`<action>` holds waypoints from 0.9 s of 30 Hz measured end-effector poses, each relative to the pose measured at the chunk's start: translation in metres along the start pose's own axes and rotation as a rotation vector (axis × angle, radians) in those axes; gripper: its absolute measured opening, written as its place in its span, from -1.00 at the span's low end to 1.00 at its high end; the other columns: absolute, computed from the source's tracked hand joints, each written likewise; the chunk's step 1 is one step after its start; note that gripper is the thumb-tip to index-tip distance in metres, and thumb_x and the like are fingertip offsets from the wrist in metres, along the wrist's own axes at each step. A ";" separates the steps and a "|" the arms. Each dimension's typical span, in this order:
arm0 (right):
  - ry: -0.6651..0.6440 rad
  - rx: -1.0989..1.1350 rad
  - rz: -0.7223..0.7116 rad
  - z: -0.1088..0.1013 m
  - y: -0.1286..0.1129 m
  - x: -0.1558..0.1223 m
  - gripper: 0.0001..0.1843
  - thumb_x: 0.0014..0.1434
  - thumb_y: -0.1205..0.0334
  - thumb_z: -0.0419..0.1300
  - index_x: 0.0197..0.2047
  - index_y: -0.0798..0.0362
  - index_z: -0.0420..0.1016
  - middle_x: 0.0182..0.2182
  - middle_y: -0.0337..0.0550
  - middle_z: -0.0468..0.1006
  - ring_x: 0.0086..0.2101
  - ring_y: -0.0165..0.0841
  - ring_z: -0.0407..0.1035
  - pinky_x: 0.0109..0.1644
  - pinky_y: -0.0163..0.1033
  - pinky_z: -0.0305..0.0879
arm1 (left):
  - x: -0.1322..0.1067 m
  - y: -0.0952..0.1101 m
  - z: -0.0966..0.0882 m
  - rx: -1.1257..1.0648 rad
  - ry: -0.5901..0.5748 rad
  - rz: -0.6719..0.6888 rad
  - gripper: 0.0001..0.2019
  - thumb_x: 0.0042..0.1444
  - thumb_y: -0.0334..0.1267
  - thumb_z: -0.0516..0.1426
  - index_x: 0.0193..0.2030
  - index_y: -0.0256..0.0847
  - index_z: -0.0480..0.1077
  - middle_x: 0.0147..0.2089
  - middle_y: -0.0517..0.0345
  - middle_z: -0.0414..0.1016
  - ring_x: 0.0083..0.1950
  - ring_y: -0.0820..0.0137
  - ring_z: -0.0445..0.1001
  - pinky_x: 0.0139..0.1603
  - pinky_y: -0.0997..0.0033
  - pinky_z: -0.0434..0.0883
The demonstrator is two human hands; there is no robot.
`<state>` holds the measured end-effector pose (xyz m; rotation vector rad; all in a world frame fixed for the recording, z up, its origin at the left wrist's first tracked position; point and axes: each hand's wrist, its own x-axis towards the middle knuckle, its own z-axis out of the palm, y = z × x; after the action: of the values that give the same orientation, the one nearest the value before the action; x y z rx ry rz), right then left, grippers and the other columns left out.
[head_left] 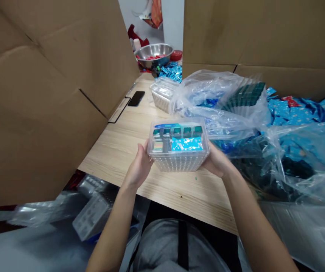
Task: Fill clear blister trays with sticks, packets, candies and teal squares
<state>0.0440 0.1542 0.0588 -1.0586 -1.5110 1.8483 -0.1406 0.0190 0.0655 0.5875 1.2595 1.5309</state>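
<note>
- Box [179, 164], clear plastic: located over wood-grain tabletop [105, 155]; contents include blue patterned packet [187, 144] and row of green-topped pieces [177, 130].
- Left hand [139, 167]: holding box at left side.
- Right hand [216, 160]: holding box at right side.
- Smartphone [136, 98]: flat on tabletop, beyond box, toward left.

Bare forearms [115, 228] extended forward, converging; left hand [140, 167], thumb [140, 150] raised; right hand [216, 160] opposite, both turned inward.
</note>
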 end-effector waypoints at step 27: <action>-0.013 0.125 0.180 0.183 0.086 0.001 -0.67 0.21 0.26 0.21 0.03 0.11 0.36 0.01 -0.07 0.41 -0.08 -0.26 0.38 0.05 0.02 0.31 | 0.016 -0.024 -0.135 -0.154 0.598 0.208 -0.71 0.00 0.01 0.23 -0.27 -0.15 0.51 -0.21 0.13 0.59 -0.04 0.27 0.49 0.05 0.26 0.39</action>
<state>-0.1009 0.0326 -0.0119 -1.1561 -1.3247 2.0469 -0.2515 -0.0240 -0.0048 0.1585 1.5333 2.0506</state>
